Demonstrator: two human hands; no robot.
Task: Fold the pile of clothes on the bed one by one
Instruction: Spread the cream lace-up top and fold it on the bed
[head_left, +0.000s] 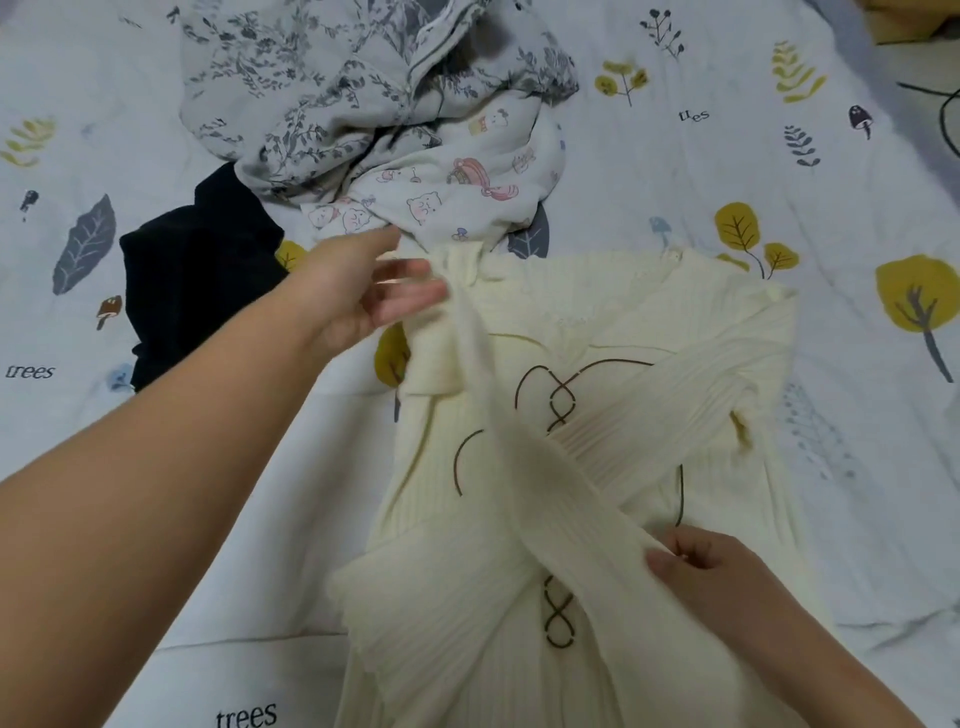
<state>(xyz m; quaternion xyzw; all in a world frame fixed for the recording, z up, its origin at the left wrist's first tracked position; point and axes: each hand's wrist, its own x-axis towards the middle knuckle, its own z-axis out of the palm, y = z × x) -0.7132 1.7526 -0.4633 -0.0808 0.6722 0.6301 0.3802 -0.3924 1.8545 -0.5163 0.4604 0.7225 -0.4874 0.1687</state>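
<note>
A cream ribbed knit sweater (691, 332) with dark lace-up cord lies flat on the bed in front of me. Both sleeves are folded across its front and cross each other. My left hand (363, 291) rests at the sweater's left shoulder, fingers spread, touching the top of the left sleeve. My right hand (711, 571) pinches the cuff end of that sleeve (545, 493) at the lower right. Behind the sweater lies the pile: a grey floral garment (311, 88), a white cartoon-print garment (467, 176) and a black garment (202, 275).
The bedsheet (779, 171) is white with leaf and tree prints and the word "trees". A dark cable (943, 111) lies at the right edge. A brown object (914, 21) shows in the top right corner.
</note>
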